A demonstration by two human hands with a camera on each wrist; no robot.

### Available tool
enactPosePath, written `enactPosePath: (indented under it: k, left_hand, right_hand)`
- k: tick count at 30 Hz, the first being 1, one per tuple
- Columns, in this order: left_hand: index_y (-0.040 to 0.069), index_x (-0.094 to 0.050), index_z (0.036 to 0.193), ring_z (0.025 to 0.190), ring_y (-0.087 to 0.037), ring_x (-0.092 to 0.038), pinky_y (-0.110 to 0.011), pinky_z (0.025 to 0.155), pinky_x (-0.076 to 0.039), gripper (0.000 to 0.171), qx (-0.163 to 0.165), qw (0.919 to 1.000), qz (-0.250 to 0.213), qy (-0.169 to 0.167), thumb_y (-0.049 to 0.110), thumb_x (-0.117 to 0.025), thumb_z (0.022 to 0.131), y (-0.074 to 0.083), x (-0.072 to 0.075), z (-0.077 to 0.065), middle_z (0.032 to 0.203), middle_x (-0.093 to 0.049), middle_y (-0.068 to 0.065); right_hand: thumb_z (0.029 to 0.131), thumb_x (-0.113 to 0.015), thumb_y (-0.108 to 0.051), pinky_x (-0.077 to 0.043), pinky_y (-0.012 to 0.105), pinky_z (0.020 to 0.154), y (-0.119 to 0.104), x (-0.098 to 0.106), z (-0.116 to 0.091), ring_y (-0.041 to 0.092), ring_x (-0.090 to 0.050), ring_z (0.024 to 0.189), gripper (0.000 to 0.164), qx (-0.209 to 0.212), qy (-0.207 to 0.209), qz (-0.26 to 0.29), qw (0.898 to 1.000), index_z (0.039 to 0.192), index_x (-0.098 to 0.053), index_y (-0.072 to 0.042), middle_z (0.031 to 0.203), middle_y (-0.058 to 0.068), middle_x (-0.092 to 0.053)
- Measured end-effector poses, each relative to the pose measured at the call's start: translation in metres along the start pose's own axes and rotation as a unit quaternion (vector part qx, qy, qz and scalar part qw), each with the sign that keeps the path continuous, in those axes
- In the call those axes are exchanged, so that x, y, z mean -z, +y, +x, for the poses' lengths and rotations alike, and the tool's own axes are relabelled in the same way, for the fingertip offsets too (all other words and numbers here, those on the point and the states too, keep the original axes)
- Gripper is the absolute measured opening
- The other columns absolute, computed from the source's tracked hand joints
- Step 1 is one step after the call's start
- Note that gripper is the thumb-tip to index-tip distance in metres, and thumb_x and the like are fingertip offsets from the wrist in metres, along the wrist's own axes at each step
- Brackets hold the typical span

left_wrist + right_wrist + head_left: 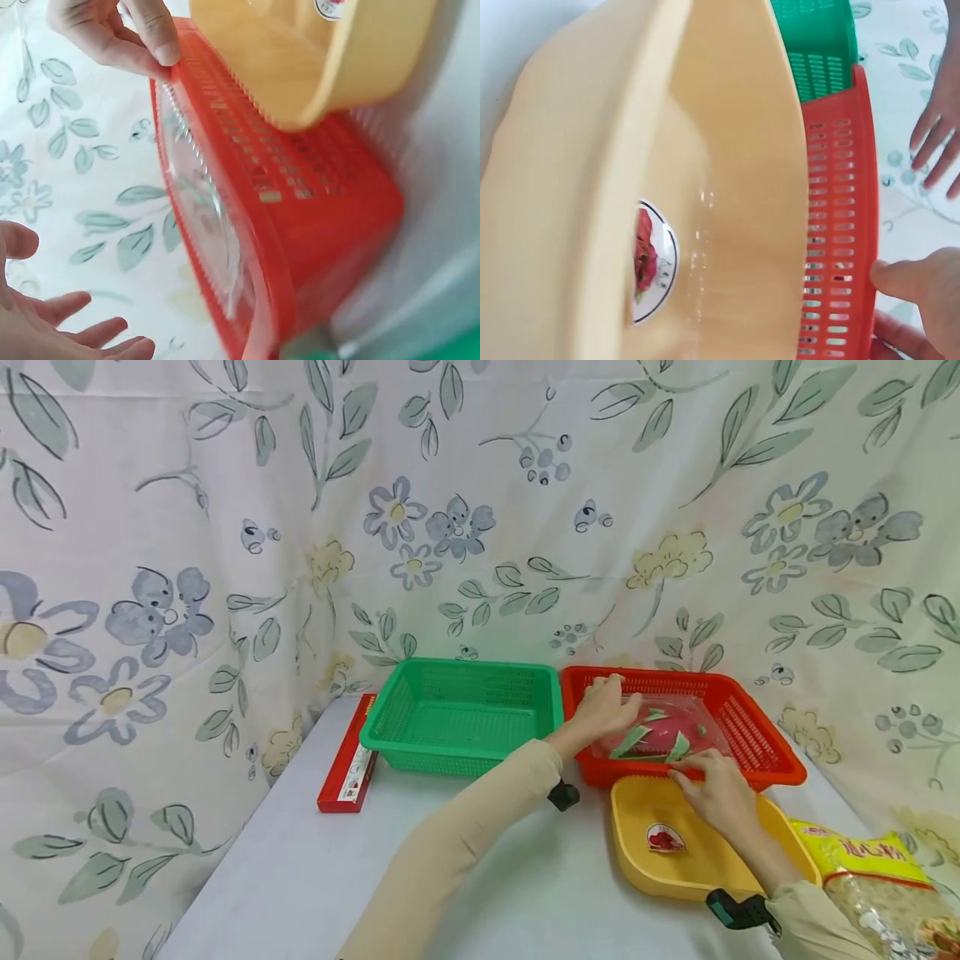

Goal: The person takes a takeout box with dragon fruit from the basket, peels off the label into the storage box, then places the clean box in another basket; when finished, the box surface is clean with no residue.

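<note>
A pink dragon fruit point(669, 732) with green scale tips lies in clear plastic inside the red basket point(757, 735). My left hand point(606, 708) hovers above the basket's left part, beside the fruit; in the left wrist view its fingers point(64, 304) are spread and hold nothing. At the basket's front rim is my right hand point(716, 789), over the yellow tray point(637, 868). The right wrist view shows its thumb point(892, 277) against the red rim with the fingers curled on the other side, pinching it. A round sticker point(665, 837) with a red picture marks the tray's inside.
To the left of the red basket stands a green basket point(465, 762), with a flat red box point(348, 760) beside it. A yellow-topped bag of pasta point(877, 885) lies right of the tray. A flowered curtain point(465, 610) hangs behind the white table point(277, 877).
</note>
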State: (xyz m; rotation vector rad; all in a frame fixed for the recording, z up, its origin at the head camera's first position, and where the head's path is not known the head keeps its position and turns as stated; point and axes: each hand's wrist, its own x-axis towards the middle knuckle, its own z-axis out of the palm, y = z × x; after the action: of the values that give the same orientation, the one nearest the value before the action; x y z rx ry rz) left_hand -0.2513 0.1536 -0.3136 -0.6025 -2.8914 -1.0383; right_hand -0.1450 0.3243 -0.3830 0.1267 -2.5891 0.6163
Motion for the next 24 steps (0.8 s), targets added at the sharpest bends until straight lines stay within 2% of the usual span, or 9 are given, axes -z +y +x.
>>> enactPosePath:
  k: [4, 9, 13, 15, 20, 24]
  left_hand:
    - [0.015, -0.042, 0.148, 0.132, -0.019, -0.040, -0.038, 0.106, -0.041, 0.053, -0.052, 0.9978, 0.034, 0.025, 0.041, -0.046, 0.102, -0.017, 0.013, -0.013, 0.149, -0.041, -0.003]
    - [0.012, -0.040, 0.150, 0.140, -0.025, -0.033, -0.041, 0.113, -0.034, 0.055, -0.110, 0.9864, 0.103, 0.066, 0.039, -0.045, 0.102, -0.045, 0.028, -0.033, 0.153, -0.037, -0.009]
    - [0.012, -0.037, 0.152, 0.143, -0.031, -0.029, -0.044, 0.115, -0.029, 0.057, -0.132, 0.9767, 0.142, 0.093, 0.039, -0.045, 0.102, -0.069, 0.038, -0.047, 0.154, -0.036, -0.011]
    - [0.013, -0.035, 0.153, 0.144, -0.033, -0.027, -0.046, 0.116, -0.027, 0.058, -0.137, 0.9719, 0.162, 0.103, 0.040, -0.045, 0.102, -0.079, 0.042, -0.053, 0.155, -0.034, -0.012]
    - [0.013, -0.033, 0.153, 0.145, -0.037, -0.025, -0.050, 0.115, -0.026, 0.059, -0.160, 0.9603, 0.196, 0.119, 0.042, -0.044, 0.102, -0.099, 0.048, -0.067, 0.157, -0.031, -0.014]
    - [0.012, -0.034, 0.153, 0.143, -0.041, -0.026, -0.054, 0.114, -0.027, 0.061, -0.177, 0.9514, 0.211, 0.138, 0.042, -0.046, 0.101, -0.113, 0.053, -0.081, 0.155, -0.032, -0.017]
  right_hand:
    - [0.083, -0.077, -0.012, -0.053, 0.056, 0.067, 0.001, 0.005, 0.001, 0.040, -0.057, 0.091, 0.015, 0.002, -0.030, -0.003, 1.000, 0.093, -0.077, -0.002, 0.099, 0.023, -0.065]
    - [0.085, -0.076, -0.016, -0.053, 0.053, 0.063, 0.000, 0.010, 0.003, 0.039, -0.058, 0.089, 0.018, 0.000, -0.045, -0.016, 0.999, 0.097, -0.076, -0.003, 0.101, 0.023, -0.065]
    - [0.085, -0.075, -0.017, -0.052, 0.043, 0.055, -0.003, 0.010, 0.005, 0.034, -0.057, 0.082, 0.024, 0.001, -0.039, -0.019, 0.999, 0.102, -0.074, 0.000, 0.099, 0.023, -0.064]
    - [0.085, -0.075, -0.019, -0.052, 0.043, 0.055, -0.005, 0.010, 0.006, 0.034, -0.056, 0.081, 0.028, 0.007, -0.033, -0.020, 0.999, 0.105, -0.073, 0.001, 0.100, 0.023, -0.064]
    - [0.087, -0.073, -0.022, -0.054, 0.059, 0.067, -0.011, 0.011, 0.009, 0.042, -0.057, 0.091, 0.036, 0.019, -0.014, -0.026, 0.999, 0.111, -0.069, 0.003, 0.109, 0.028, -0.062]
    - [0.088, -0.073, -0.025, -0.053, 0.062, 0.071, -0.020, 0.009, 0.008, 0.045, -0.057, 0.095, 0.040, 0.023, -0.008, -0.027, 0.999, 0.115, -0.066, 0.004, 0.112, 0.028, -0.061]
